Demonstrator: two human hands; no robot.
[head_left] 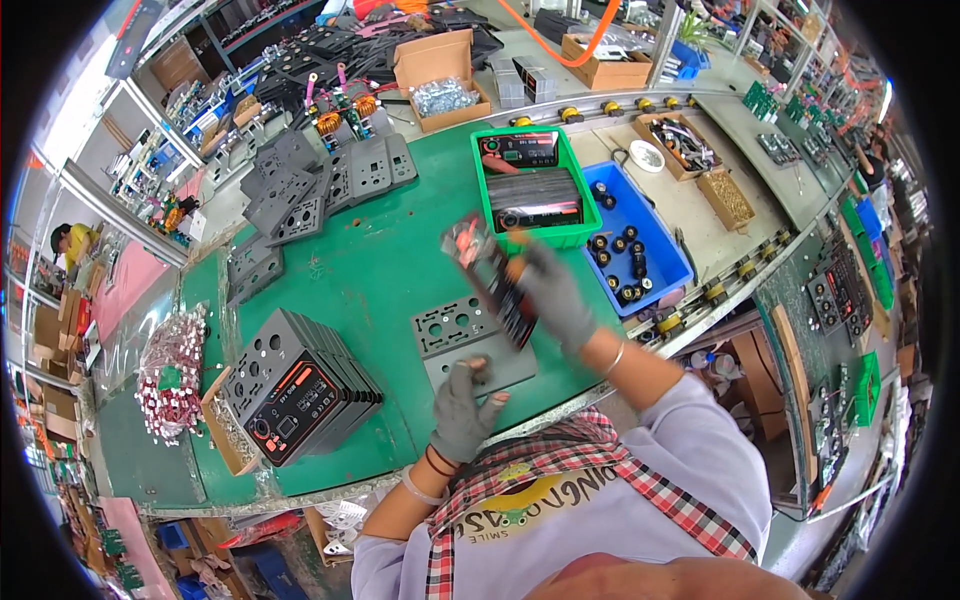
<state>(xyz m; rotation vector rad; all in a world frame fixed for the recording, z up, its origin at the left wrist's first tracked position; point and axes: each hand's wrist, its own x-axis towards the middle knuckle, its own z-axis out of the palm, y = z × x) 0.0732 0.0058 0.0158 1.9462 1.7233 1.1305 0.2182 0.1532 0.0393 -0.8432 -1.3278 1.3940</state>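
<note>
Pinching a motion-blurred black printed overlay (492, 278), a worker's gloved right hand (556, 297) hovers over a grey metal plate with cutouts (460, 335) on a green workbench (390, 250). The gloved left hand (466, 408) lies at the plate's near edge, fingers half curled, thumb apart; whether it grips cannot be told. Similar black panels sit in a green bin (570, 237), and a stack of grey plates (290, 400) stands at left, its front one faced. Matching overlay to plate appears under way; the next move likely calls for squaring the openings.
</note>
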